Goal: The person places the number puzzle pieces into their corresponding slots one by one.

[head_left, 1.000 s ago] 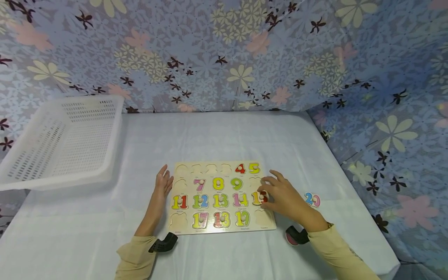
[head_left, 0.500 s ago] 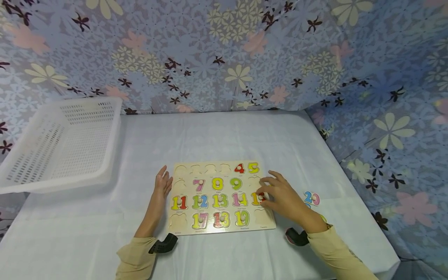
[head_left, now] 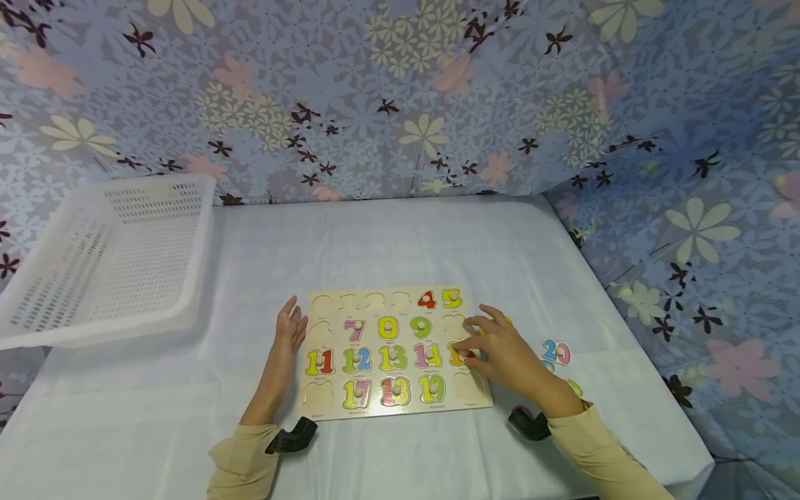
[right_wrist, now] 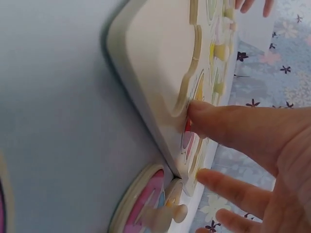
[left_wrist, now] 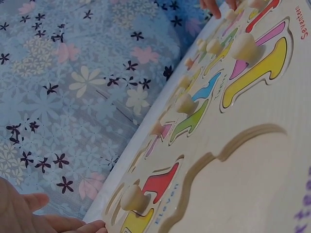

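Observation:
A wooden number puzzle board [head_left: 387, 411] lies on the white table, with several knobbed number pieces in its recesses. My right hand [head_left: 506, 354] is over its right side, thumb and index finger at a yellow-and-red number puzzle piece [head_left: 455, 355] right of the 14. In the right wrist view the thumb [right_wrist: 218, 121] touches that piece; the index fingertip is hidden there. My left hand [head_left: 291, 328] lies by the board's left edge with relaxed fingers, near the 11 piece [left_wrist: 160, 184] in the left wrist view.
Loose number pieces lie right of the board, among them a blue-and-pink 20 [head_left: 556, 352], some partly under the right arm. A white plastic basket [head_left: 196, 278] stands at the far left. Floral cloth [head_left: 375, 104] hangs behind the table and along its right side.
My right index finger has shifted slightly left over the yellow-and-red piece. The left hand stays by the board's edge. The head view has moved a little, and more loose pieces show beside the right hand.

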A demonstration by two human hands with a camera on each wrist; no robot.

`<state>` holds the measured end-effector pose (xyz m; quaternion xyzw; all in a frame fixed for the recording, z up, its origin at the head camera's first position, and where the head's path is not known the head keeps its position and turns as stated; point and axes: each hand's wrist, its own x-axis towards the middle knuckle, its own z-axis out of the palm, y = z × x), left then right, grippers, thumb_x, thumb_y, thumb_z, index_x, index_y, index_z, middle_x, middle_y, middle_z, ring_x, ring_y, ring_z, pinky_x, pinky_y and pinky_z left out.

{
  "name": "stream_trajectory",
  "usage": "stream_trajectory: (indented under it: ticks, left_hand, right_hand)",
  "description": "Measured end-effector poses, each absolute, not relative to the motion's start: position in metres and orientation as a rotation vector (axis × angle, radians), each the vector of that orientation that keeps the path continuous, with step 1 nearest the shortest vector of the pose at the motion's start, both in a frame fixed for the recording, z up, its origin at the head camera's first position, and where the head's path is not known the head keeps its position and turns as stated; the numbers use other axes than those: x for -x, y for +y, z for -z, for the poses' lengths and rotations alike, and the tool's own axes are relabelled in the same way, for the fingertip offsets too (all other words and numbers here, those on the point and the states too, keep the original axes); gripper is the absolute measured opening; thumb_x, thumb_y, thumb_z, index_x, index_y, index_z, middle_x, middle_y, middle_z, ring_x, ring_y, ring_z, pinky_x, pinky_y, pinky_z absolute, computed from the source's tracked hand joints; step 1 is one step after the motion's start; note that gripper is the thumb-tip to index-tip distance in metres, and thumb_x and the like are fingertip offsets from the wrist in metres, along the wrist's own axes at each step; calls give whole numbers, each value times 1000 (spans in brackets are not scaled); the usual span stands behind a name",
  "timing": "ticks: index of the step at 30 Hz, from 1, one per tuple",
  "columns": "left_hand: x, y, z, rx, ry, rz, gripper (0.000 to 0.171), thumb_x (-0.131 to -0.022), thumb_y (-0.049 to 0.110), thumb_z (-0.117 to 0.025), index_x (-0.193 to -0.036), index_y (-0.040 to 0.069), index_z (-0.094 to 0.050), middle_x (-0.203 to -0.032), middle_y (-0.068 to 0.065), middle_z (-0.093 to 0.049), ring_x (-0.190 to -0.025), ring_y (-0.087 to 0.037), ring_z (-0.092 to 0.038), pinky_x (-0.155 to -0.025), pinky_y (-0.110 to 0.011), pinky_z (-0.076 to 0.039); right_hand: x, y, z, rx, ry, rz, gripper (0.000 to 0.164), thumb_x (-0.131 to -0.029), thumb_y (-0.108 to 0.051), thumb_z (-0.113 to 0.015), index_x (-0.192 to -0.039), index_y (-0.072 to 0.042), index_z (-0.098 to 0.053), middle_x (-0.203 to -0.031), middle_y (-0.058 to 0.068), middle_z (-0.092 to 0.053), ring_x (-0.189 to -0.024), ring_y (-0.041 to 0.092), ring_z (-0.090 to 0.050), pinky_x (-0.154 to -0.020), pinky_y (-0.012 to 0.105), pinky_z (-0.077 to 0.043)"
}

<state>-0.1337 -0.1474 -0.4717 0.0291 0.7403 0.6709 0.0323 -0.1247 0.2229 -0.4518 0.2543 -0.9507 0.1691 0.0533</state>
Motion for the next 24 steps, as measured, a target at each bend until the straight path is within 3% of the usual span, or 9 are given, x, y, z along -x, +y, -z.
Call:
stream_trajectory:
  ticks: [10,24]
  left_hand:
    - [134,-146,470,-100,2284,-2066,58,-105,40,-13,-157,14,-4,-160,-18,-5,-145,-34,-15,-117,-42,-14]
    - [133,-145,470,-101,2268,-2084,59,-105,40,-14,-157,14,-3,-160,-18,-4,-145,-34,-14,-117,-43,-14]
  right_hand:
    - [116,258,445,-589,-2947,-522,46,-75,-16,-84,-119,-14,-71,-131,19,-55,-136,45,-25,-103,65,-31]
    - [90,342,444,-289,-2940,-372,45,-67,-11,-87,-108,-2,-72,-119,35,-54,-124,60,-29,-101,73,-20]
